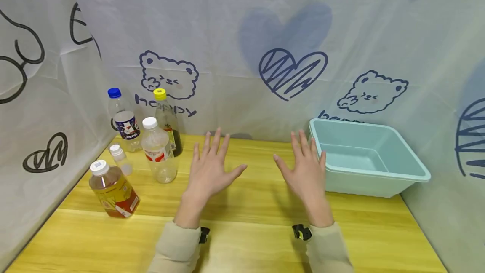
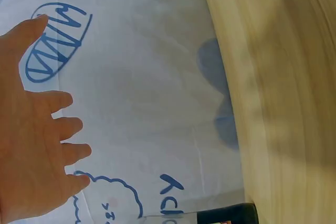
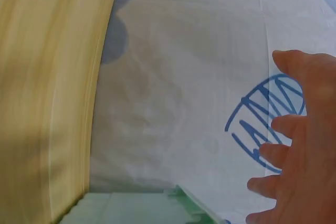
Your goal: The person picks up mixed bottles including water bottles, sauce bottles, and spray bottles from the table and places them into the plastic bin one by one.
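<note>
Left hand near the clear red-labelled bottle, right hand just beside the tub; both empty, fingers spread. Step, judged: ready pose, nothing grasped. Any pickup calls for reaching left, fingers curling. Head view: 5 bottles on table; left wrist view: only 1 dark-bottomed bottle, cropped.

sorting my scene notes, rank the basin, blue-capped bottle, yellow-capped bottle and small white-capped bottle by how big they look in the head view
1. Pale green plastic basin
2. Blue-capped bottle and yellow-capped bottle: too alike to rank
3. Small white-capped bottle
</note>
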`<action>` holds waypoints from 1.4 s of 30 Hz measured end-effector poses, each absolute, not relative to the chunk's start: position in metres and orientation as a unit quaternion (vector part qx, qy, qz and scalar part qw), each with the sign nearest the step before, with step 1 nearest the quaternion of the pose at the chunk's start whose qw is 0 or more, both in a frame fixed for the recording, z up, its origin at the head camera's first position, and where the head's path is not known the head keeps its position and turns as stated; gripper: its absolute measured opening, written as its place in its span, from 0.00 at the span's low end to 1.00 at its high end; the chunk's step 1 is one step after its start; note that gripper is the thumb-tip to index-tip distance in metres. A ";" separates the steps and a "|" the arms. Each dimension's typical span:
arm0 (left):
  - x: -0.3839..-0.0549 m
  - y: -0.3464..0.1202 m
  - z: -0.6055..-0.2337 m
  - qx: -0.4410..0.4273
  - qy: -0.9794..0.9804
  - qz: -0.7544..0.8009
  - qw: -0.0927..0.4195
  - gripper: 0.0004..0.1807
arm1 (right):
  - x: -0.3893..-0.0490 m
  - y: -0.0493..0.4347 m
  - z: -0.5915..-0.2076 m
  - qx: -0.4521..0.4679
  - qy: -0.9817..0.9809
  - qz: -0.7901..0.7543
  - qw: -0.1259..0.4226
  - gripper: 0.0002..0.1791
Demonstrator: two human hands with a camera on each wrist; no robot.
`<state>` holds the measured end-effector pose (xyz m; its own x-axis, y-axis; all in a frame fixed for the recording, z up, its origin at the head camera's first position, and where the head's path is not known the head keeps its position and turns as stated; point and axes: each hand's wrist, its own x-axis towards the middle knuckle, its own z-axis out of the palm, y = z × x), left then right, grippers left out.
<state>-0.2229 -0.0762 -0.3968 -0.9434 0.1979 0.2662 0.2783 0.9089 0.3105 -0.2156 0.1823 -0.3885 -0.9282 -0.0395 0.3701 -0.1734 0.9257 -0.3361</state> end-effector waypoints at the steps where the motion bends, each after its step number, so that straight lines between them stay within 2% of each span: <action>1: -0.222 -0.075 -0.395 -0.125 -0.969 -0.176 0.118 0.55 | -0.216 0.184 -0.388 0.057 -0.963 0.187 0.185 0.47; 13: -0.217 -0.048 -0.388 -0.164 -0.958 -0.173 0.159 0.52 | -0.215 0.222 -0.388 0.092 -0.944 0.200 0.248 0.42; 23: -0.219 -0.008 -0.394 -0.217 -0.928 -0.167 0.253 0.44 | -0.214 0.266 -0.397 0.135 -0.906 0.203 0.346 0.35; 27: -0.221 0.006 -0.395 -0.229 -0.919 -0.163 0.275 0.40 | -0.211 0.283 -0.401 0.139 -0.900 0.200 0.362 0.34; 42: -0.231 0.069 -0.388 -0.257 -0.932 -0.098 0.238 0.42 | -0.196 0.368 -0.411 0.097 -0.915 0.160 0.358 0.32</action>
